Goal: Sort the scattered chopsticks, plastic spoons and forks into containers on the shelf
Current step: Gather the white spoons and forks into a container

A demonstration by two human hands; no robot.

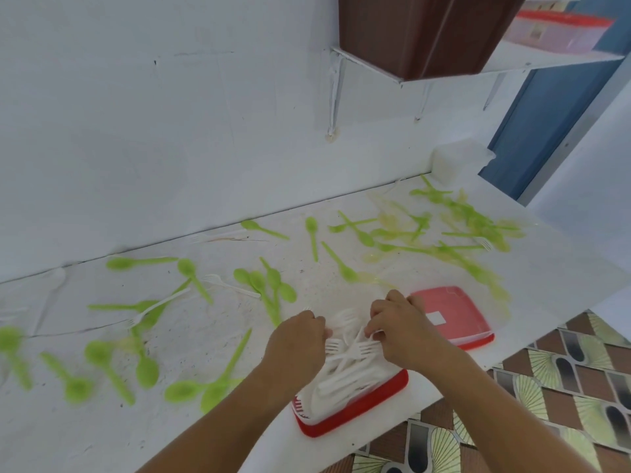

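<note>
At the near edge of the counter [239, 435], right under the hands, sits the red-rimmed tub [355, 413]. The white forks [351, 353] are heaped in it, tines pointing away and crossing every which way. The left hand [297, 339] is curled onto the left side of the bundle. The right hand [399, 327] pinches the tines on the other side, so both are clamped on forks with a small gap between them.

This looks like squaring the heap so it settles below the rim. Best to squeeze in from both sides and line the handles up. No shoving, because thin tines snag each other and could spring out.

Just right of the right hand lies the lid [454, 317], flat on the counter. Out past the left hand a stray fork [225, 285] waits among green spoons [146, 370], which are strewn all the way along. Beyond the right hand there's a thicker tangle of green and yellowish pieces, too blurred to sort by eye. I can't make out any chopsticks.

High above the right hand, the shelf [512, 68] carries a brown box [416, 32] and a red-topped container [560, 32].
</note>
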